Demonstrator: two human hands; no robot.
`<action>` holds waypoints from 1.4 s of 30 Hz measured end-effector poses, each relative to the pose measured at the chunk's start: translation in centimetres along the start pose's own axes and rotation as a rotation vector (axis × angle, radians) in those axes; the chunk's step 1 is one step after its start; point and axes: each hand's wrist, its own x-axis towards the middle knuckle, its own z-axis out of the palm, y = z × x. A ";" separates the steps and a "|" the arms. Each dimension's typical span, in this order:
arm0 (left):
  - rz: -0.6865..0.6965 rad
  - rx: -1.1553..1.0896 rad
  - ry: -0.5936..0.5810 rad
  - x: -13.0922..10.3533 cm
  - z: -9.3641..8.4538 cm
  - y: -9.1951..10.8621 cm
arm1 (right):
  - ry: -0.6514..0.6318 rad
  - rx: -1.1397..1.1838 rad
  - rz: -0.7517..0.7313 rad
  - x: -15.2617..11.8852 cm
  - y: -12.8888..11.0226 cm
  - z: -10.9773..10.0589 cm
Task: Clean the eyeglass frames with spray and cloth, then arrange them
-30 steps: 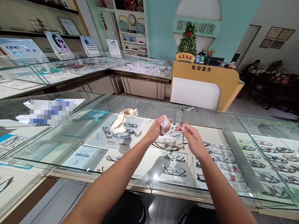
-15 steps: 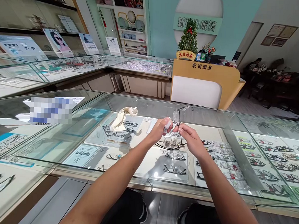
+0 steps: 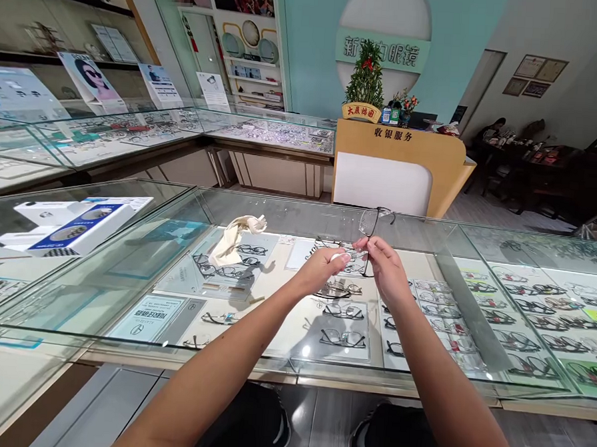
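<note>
My left hand [image 3: 322,270] is closed around a small white bottle [image 3: 337,255], mostly hidden by the fingers. Just right of it, my right hand [image 3: 384,265] pinches a pair of dark-framed eyeglasses [image 3: 378,214], held on edge above the glass counter. One lens rises over the fingertips and a dark temple hangs below them; the rest of the frame is partly covered by my fingers. The two hands are close together, with the bottle near the glasses. Left of them on the counter lies a crumpled cream cloth [image 3: 232,239].
Beneath my hands is a glass display counter [image 3: 281,364] with several rows of eyeglasses inside. A blue and white box [image 3: 81,229] lies on its left part. Across the aisle stands a yellow and white cashier desk [image 3: 449,166] with a plant [image 3: 364,83].
The bottle has tipped from roughly upright to pointing toward the glasses. My right hand has turned the glasses and shifted slightly. The view has swung a little to the right.
</note>
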 end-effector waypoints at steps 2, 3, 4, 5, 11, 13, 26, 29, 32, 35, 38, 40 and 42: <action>-0.009 -0.022 0.017 0.0 -0.1 -0.1 | -0.005 0.015 -0.006 0.0 0.0 0.1; -0.012 -0.039 0.043 0.1 -0.4 -0.2 | -0.006 0.020 -0.005 -0.1 0.0 0.1; -0.012 -0.060 0.082 0.2 -0.8 -0.4 | -0.004 0.023 -0.002 -0.1 -0.1 0.0; -0.011 -0.083 0.132 0.5 -1.3 -0.7 | 0.001 0.026 0.002 -0.1 -0.1 0.0; -0.107 0.008 0.633 2.4 -6.3 -5.0 | 0.051 0.058 0.023 0.2 -0.2 -0.6; -0.203 0.137 0.753 2.5 -7.7 -6.6 | 0.071 0.067 0.026 0.4 -0.1 -0.9; -0.330 0.261 0.759 2.1 -9.4 -10.5 | 0.106 -0.012 0.027 0.9 0.3 -1.6; -0.353 0.262 0.743 1.9 -9.6 -10.4 | 0.113 0.009 0.034 0.9 0.2 -1.6; -0.368 0.261 0.732 1.9 -9.3 -10.1 | 0.119 0.032 0.045 0.8 0.1 -1.6; -0.383 0.287 0.807 1.9 -8.7 -9.1 | 0.111 0.038 0.046 0.7 0.2 -1.8; -0.371 0.353 0.983 1.7 -9.1 -7.6 | 0.108 0.025 0.037 0.8 0.3 -2.0; -0.369 0.430 1.064 1.2 -10.8 -6.6 | 0.115 0.007 0.034 0.9 0.5 -2.2; -0.409 0.556 1.043 0.6 -13.6 -6.0 | 0.119 -0.002 0.035 1.1 0.7 -2.4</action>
